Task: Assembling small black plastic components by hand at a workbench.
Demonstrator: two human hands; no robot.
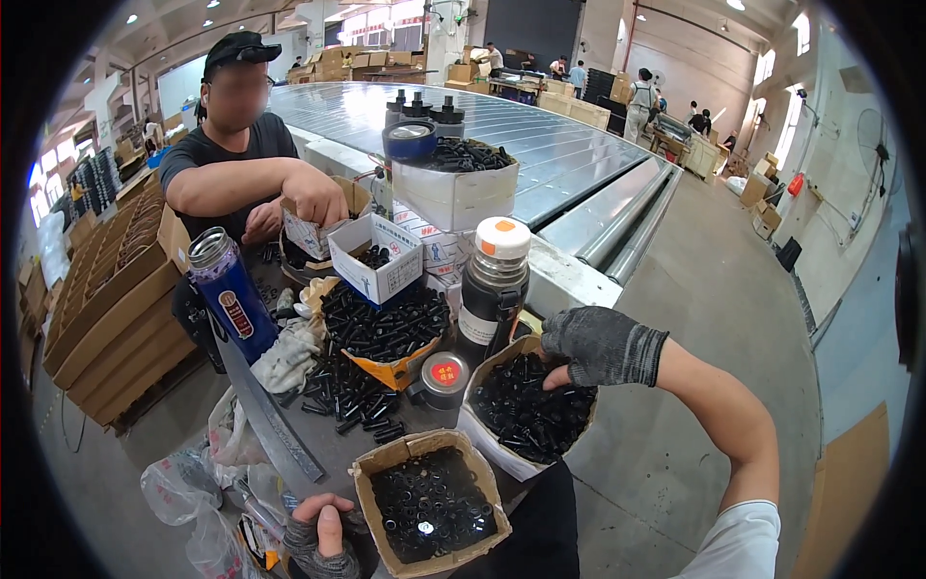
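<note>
My right hand (pixel 590 344), in a dark grey work glove, reaches down into an open cardboard box of black bolts (pixel 526 410), fingers curled among them; what they grip is hidden. My left hand (pixel 320 529), in a fingerless glove, rests at the bottom edge beside a cardboard box of black washers (pixel 431 504), thumb up and fingers closed. Between the boxes lie loose black bolts (pixel 349 398) on the dark table (pixel 273 425).
A person in a black shirt and cap (pixel 241 164) works across the table, one hand (pixel 313 203) in a small box. A blue bottle (pixel 230 294), black flask (pixel 494 289), white cartons (pixel 381 261), a bolt-filled bag (pixel 386 328) and plastic bags (pixel 207 482) crowd the table. A metal conveyor (pixel 540 154) runs behind.
</note>
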